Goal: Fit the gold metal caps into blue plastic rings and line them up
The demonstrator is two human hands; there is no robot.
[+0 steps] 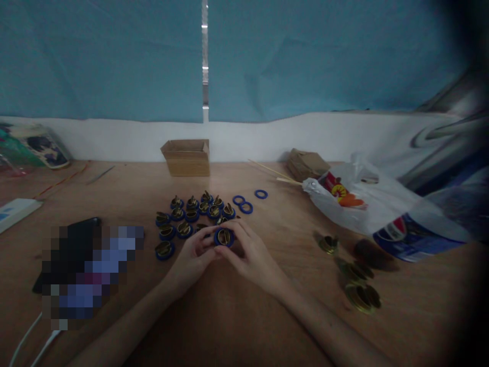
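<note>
Between my two hands is a brass piece with a blue ring around it (pixel 224 237). My right hand (pixel 250 255) grips it with thumb and fingers from the right. My left hand (pixel 193 260) has its fingers curled against the left side of the same piece. Just beyond and to the left, several similar brass pieces in blue rings (pixel 185 229) stand on the wooden table (pixel 237 331). Loose blue rings (pixel 261 194) lie farther back, two of them overlapping. Brass pieces without visible rings (pixel 362 297) are at the right, somewhat blurred.
A cardboard box (pixel 188 164) stands by the wall, with a brown package (pixel 307 164) farther right. A plastic bag (pixel 344 204) and a blue Pepsi container (pixel 418 238) are at the right. Left are a black phone (pixel 71 250), a pixelated object (pixel 101 270) and white cables (pixel 28 331).
</note>
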